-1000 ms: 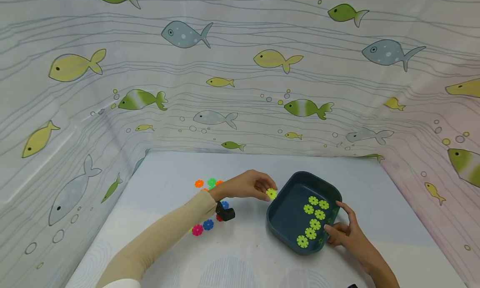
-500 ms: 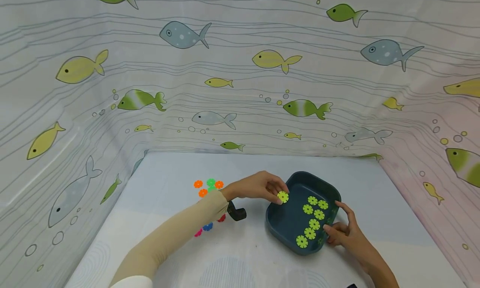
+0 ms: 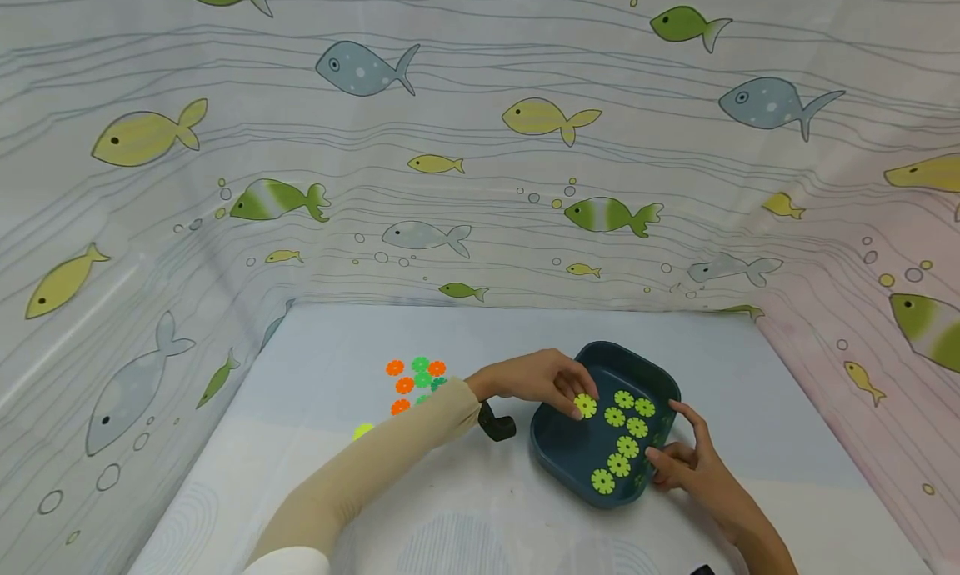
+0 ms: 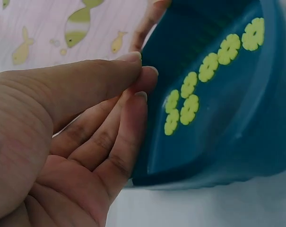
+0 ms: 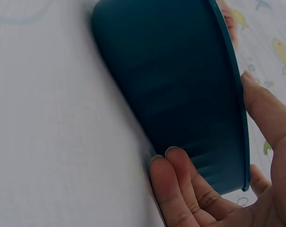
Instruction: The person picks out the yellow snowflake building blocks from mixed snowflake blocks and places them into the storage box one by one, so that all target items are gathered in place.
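Observation:
My left hand (image 3: pixel 542 377) is over the left part of a dark blue square tray (image 3: pixel 558 454), pinching a yellow-green flower-shaped plastic disc (image 3: pixel 585 406) between thumb and fingers. In the left wrist view, the fingertips hide nearly all of that disc. Several matching yellow-green discs (image 3: pixel 627 447) lie flat on the tray floor, strung along its right side. My right hand (image 3: pixel 696 468) grips the tray by its right side. In the right wrist view, the thumb lies at the rim and the other fingers (image 5: pixel 164 182) are against the outer wall.
Left of the tray, orange discs (image 3: pixel 405 385) and green discs (image 3: pixel 421 364) lie on the white table, partly covered by my left sleeve (image 3: pixel 390 450). A yellow disc (image 3: pixel 363 431) peeks out beside the sleeve. Fish-printed cloth walls (image 3: pixel 480 258) enclose the table.
My left hand has carried the yellow-green disc rightward, from outside the tray's left rim to over its inside. The right hand and the tray stay in place.

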Motion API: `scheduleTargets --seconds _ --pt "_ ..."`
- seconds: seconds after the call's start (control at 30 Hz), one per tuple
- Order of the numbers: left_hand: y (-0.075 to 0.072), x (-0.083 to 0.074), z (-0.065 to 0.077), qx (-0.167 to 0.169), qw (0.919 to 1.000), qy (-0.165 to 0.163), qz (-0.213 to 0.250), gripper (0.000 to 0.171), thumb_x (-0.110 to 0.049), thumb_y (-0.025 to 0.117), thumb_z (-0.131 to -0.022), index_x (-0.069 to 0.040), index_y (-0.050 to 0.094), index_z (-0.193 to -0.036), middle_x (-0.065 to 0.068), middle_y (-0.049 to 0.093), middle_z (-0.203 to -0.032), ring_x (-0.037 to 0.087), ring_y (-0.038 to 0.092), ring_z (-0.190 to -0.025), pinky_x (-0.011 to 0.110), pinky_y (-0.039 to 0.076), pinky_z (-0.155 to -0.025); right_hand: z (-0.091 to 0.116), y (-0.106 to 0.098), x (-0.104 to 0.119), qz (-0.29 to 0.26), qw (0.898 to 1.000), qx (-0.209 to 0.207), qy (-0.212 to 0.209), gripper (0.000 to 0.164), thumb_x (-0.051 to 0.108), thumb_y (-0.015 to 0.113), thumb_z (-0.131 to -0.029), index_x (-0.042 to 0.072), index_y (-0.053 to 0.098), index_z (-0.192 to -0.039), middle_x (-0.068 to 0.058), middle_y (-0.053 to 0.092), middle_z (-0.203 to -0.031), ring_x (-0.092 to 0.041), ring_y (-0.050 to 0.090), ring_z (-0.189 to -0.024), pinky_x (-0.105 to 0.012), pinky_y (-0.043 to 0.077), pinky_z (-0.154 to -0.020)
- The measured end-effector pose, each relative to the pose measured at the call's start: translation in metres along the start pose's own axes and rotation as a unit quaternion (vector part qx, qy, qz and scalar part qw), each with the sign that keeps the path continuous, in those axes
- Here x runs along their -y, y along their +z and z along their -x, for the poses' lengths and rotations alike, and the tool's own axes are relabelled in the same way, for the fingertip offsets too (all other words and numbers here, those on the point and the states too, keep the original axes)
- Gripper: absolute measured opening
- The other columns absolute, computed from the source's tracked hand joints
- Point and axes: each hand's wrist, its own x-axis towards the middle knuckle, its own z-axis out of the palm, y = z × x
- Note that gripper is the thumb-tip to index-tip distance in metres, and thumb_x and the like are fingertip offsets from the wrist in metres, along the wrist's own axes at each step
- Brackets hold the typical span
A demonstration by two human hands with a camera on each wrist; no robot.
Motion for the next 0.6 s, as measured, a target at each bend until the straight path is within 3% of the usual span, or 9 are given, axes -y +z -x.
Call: scheduleTargets --seconds 0.33,0.6 --pt "0.008 0.002 -0.019 0.029 0.9996 -0.002 0.0 0.038 -0.006 0.08 -0.09 0.001 0.068 -0.126 -0.002 0.072 -0.109 0.012 0.07 -0.095 0.029 0.058 -0.087 -0.001 -0.001 -0.001 0.005 1.0 0.001 -0.003 0.09 0.023 0.066 -0.103 0.04 -0.003 -0.159 -0.019 0.066 -0.101 -0.034 0.068 -0.087 -0.042 0.059 -0.078" --pt "0.013 0.009 -0.034 0.045 0.9988 -0.009 -0.015 0.036 -0.006 0.082 -0.088 -0.004 0.071 -0.122 -0.006 0.071 -0.11 0.009 0.069 -0.097 0.026 0.057 -0.087 -0.001 -0.002 -0.003 0.005 1.0 0.005 -0.008 0.089 0.023 0.065 -0.103 0.04 -0.004 -0.158 -0.019 0.067 -0.101 -0.034 0.068 -0.087 -0.041 0.059 -0.078"
